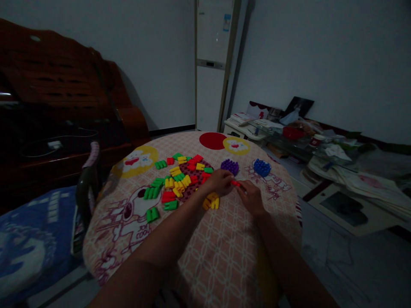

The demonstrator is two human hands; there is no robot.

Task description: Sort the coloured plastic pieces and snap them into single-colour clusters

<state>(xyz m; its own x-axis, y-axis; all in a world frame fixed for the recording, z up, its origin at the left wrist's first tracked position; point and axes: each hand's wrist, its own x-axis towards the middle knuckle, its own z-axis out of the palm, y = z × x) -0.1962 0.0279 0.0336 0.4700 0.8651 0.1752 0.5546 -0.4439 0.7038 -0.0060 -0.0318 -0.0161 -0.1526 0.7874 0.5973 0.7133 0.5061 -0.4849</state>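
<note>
"Looking at the round table point(205, 261), where does a person find the 2 hands?"

"They are close together, over its right half. The left hand point(220, 182) and the right hand point(251, 197) both pinch 1 small red piece point(236, 183), which is between them."

"Which things are near?"

"The purple spiky cluster point(230, 167) is just beyond the left hand. The blue spiky cluster point(262, 168) is farther right, apart from the fingers, and a strip of cloth remains between it and the right edge. Some yellow blocks point(215, 202) lie beside the left forearm point(173, 231)."

"And the other blocks?"

"The loose pile point(178, 189) of green, yellow and red blocks lies to the left, well inside the edge."

"Where is there room for moving?"

"Between the left forearm and the right forearm point(282, 252), a wide stretch of patterned cloth shows. At the left edge, the chair point(85, 188) stands close by; the cluttered shelf point(332, 152) is beyond the right edge."
</note>
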